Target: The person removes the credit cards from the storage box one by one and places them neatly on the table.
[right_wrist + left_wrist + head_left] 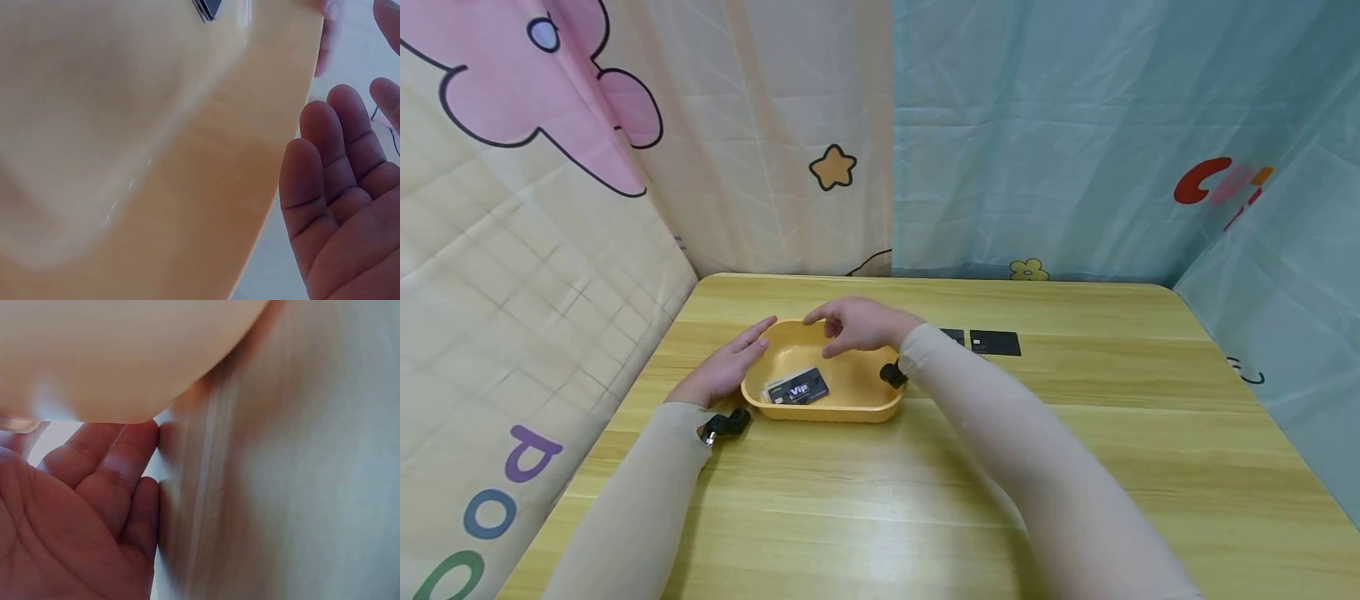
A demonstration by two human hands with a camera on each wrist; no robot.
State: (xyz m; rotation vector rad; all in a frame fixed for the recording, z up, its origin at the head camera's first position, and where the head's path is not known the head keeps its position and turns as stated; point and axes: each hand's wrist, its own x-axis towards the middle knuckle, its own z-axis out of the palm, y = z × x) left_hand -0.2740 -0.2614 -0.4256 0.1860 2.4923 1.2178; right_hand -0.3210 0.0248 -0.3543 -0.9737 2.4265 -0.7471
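An orange plastic tray (827,413) sits on the table, with a small stack of cards (805,387) in its left part. The top card is dark and reads "Vip". My left hand (722,371) lies along the outside of the tray's left wall, fingers extended. In the left wrist view, its fingertips (147,434) are close against the tray's outer side (94,381); whether they press it I cannot tell. My right hand (867,325) hovers over the tray's far side, fingers loosely bent. Nothing is between its fingers in the right wrist view.
Right of the tray, partly behind my right forearm, two black cards (995,342) lie on the wooden table (865,517). Black wrist cameras (730,423) are on both wrists. Printed curtains (1037,150) hang behind the table and at its sides.
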